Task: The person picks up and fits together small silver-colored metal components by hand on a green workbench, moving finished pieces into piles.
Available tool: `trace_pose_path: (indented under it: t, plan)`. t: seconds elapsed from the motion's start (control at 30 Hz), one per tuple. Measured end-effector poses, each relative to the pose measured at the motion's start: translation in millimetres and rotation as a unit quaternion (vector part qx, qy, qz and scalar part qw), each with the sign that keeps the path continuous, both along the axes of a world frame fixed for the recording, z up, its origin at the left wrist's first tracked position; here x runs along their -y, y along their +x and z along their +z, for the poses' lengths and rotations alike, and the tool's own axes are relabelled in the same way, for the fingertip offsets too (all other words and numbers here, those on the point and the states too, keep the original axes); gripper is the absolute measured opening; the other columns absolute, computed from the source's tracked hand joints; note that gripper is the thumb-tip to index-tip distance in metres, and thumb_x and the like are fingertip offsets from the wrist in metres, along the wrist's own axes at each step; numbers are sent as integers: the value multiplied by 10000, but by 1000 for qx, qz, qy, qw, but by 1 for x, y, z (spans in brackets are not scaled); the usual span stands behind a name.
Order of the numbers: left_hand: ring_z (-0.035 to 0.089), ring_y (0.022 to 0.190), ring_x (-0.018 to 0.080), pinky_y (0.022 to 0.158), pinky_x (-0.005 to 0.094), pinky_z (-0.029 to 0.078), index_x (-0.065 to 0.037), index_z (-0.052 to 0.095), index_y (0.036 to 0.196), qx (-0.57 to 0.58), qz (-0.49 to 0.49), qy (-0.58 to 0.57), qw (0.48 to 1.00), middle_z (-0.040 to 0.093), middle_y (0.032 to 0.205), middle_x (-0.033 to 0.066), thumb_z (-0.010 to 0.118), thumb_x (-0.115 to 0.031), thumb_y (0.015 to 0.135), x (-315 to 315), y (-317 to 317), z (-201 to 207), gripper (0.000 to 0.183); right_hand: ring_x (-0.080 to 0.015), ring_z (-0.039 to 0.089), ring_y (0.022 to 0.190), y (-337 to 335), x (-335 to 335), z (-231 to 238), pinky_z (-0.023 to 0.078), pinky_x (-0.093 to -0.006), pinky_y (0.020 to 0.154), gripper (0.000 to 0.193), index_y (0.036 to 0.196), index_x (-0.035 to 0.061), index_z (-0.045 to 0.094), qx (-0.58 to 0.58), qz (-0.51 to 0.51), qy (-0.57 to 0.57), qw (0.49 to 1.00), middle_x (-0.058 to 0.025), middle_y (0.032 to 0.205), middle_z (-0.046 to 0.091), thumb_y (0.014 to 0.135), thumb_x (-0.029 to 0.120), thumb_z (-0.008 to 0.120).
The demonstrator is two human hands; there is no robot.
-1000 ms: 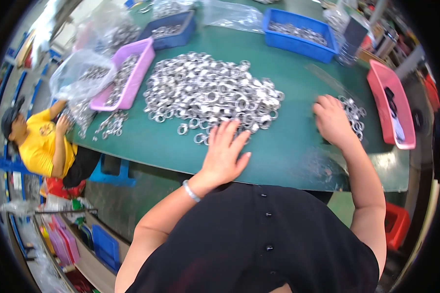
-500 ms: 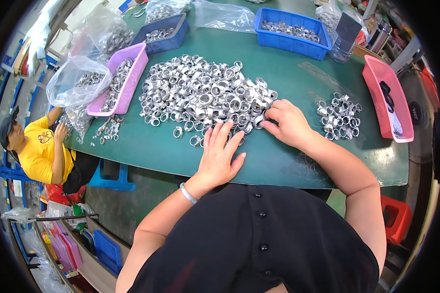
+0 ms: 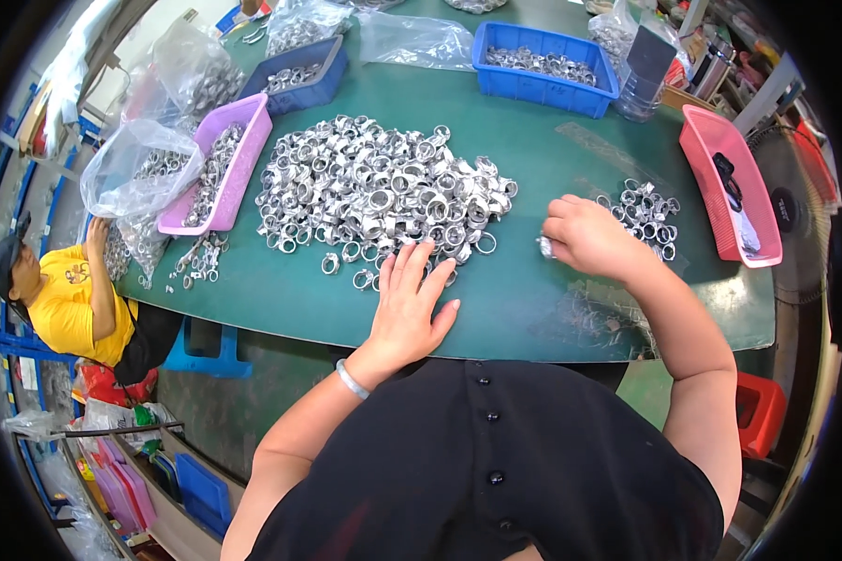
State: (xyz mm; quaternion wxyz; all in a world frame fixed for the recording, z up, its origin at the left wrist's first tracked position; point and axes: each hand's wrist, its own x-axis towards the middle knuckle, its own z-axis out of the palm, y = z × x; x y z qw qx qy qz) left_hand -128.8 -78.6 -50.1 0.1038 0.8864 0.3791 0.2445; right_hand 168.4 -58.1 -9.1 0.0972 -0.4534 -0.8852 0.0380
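A big heap of silvery metal rings (image 3: 374,187), each with a small lug, lies on the green table. My left hand (image 3: 408,313) rests palm down at the heap's near edge, fingers spread, fingertips touching a few rings. To the right of the heap, my right hand (image 3: 585,238) is closed over the table with a metal ring (image 3: 544,247) partly showing under its fingers. Whether more than one ring is in it I cannot tell. Just beyond that hand lies a smaller group of rings (image 3: 647,213), partly hidden by it.
Blue bins (image 3: 547,89) of rings stand at the back. On the left are a purple basket (image 3: 243,159) and plastic bags (image 3: 140,178) of rings, with a person in yellow (image 3: 75,294) beside them. A pink basket (image 3: 720,187) stands at the right edge.
My right hand has left the heap and moved right, toward the smaller group, with a ring in its fingers. My left hand stays at the heap's near edge. The view has shifted slightly.
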Motion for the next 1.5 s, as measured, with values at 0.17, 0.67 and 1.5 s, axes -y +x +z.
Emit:
trace_pose_path:
  t: [0.17,0.67,1.5]
  plan:
    - [340,1272,404,1056,532,228,-70,523,1231,2,2,-2,1000,365,1370,205,698,-170,760,1,0,0,512,-233,566,822,28,13,15,476,-343,708,70,736,71,633,190,-53,60,978,-58,798,568,672,85,608]
    - [353,1260,405,1049,526,247,-67,530,1224,-5,6,8,1000,378,1358,208,702,-168,752,0,1,2,512,-323,556,985,-35,-49,-11,475,-399,834,321,1025,57,588,-149,-35,-27,988,-121,1043,541,728,73,708]
    - [352,1274,388,1043,548,236,-66,515,1238,1,6,4,1000,359,1383,200,706,-160,752,0,0,-3,531,-73,523,713,2,-61,-13,441,-228,600,185,1015,43,566,-407,-172,-373,816,12,824,554,872,145,622]
